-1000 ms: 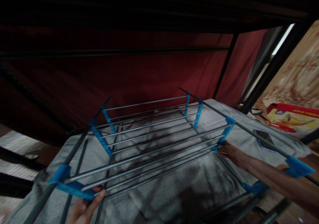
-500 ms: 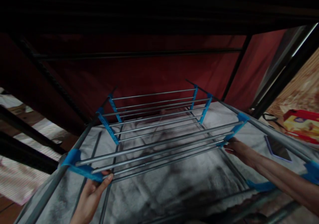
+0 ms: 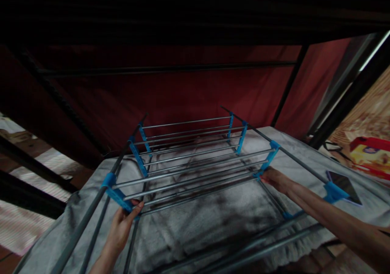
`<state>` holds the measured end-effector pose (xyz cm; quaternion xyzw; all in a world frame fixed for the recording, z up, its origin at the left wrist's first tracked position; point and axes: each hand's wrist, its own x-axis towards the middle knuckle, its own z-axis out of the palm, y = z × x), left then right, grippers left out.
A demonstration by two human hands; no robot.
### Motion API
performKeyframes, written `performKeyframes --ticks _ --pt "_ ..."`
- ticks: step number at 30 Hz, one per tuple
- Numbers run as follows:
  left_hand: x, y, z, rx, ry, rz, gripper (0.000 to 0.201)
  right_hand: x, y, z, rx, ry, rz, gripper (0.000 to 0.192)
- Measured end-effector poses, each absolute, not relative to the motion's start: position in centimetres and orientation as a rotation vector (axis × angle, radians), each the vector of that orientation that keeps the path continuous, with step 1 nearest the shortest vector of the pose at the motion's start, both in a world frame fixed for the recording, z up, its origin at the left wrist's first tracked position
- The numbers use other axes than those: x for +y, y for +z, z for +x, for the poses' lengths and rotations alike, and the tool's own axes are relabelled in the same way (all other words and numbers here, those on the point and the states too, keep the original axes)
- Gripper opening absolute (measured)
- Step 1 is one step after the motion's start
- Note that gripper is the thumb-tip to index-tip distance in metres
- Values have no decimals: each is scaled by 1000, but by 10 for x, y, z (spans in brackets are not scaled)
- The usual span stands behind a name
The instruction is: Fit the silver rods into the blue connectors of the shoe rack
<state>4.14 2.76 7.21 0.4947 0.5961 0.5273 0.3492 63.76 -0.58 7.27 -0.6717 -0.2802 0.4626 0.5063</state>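
Observation:
A rack of grey metal tubes (image 3: 195, 180) joined by blue plastic brackets lies across the grey cloth in the head view. My left hand (image 3: 122, 225) is closed round the lower end of the near left bracket (image 3: 120, 197), thumb on top by the bar ends. Opposite it, my right hand (image 3: 272, 178) grips the foot of the near right bracket (image 3: 268, 160); its fingertips are partly hidden behind the plastic. Further back, more blue brackets (image 3: 242, 138) carry thinner-looking bars between the two long side tubes. Another blue bracket (image 3: 335, 193) sits close to my right forearm.
Grey cloth (image 3: 213, 229) covers the surface below the rack. A dark tablet or phone (image 3: 345, 188) lies at the right, near a red and yellow package (image 3: 370, 154). Red fabric (image 3: 183, 91) hangs behind, with dark frame posts (image 3: 289, 87) around it.
The rack has shifted away from me and appears smaller, both hands moving with it on the same brackets. My right hand is also further left in the view.

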Motion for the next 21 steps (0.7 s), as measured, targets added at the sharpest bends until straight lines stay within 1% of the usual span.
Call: performKeyframes --ticks 5,10,15,18,21 --pt "29 62 42 1563 1340 1270 54 -2 62 641 -686 1111 -1620 26" --pt "27 49 41 1582 1307 1204 55 -4 59 641 -614 1120 -1540 29" --pt "27 34 35 1589 1283 1191 55 -2 59 639 -589 1130 -1577 30" --pt "28 34 36 1582 1264 1194 55 -1 59 637 -583 1134 -1586 32" --pt "26 46 43 1614 1230 1185 59 -1 57 635 -574 1120 -1627 33"
